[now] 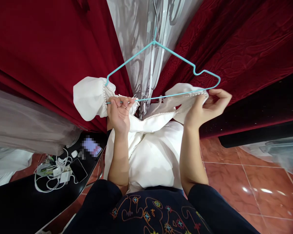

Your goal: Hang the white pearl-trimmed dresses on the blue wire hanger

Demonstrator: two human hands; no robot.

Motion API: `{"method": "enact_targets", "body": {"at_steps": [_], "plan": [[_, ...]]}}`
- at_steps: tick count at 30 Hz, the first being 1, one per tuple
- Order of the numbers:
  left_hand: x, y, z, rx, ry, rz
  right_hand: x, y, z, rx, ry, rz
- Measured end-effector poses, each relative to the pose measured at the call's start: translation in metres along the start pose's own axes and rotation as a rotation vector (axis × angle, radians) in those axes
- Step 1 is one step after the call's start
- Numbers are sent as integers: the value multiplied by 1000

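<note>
A light-blue clothes hanger hangs in front of me with its hook up at the top. My left hand is closed, its fingers curled over the hanger's lower bar and the pearl-trimmed edge of a white dress. One puffy sleeve sits around the hanger's left end. Near the right end, my right hand pinches the pearl-trimmed edge of the other sleeve, which lies just under the bar; some of its fingers are spread. The dress's skirt drapes down between my forearms.
Dark red curtains fall on both sides, with pale sheer fabric between them. At left, a black table bears tangled white cables, chargers and two phones. Reddish floor tiles show at right.
</note>
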State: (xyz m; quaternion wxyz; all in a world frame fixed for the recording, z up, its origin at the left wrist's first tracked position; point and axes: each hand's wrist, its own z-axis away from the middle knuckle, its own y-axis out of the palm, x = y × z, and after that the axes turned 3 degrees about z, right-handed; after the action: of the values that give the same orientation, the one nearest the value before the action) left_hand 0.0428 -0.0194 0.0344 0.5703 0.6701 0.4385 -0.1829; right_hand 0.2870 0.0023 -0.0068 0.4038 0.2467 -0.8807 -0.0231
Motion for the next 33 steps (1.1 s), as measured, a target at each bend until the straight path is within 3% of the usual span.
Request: {"method": "enact_targets", "body": {"at_steps": [6,13,19,22,27,30,33], "plan": [[-1,-1,-2,-32,-5,-41,-23,-7,-61,138,52,8],[-3,-4,-7,-31,28,-39,-14,-13,-78,135,212,19],[-3,-5,-9,-31,34,-55,10,-12,-93,226,119,-5],[-2,-5,-9,-37,34,-76,28,1,-90,340,53,-42],[-2,-7,-11,-34,38,-39,52,25,-59,590,41,-34],[-4,-9,-12,-29,33,-61,60,23,-42,645,35,-24],[-4,-9,-13,-29,15,-103,70,13,-30,609,25,-72]]}}
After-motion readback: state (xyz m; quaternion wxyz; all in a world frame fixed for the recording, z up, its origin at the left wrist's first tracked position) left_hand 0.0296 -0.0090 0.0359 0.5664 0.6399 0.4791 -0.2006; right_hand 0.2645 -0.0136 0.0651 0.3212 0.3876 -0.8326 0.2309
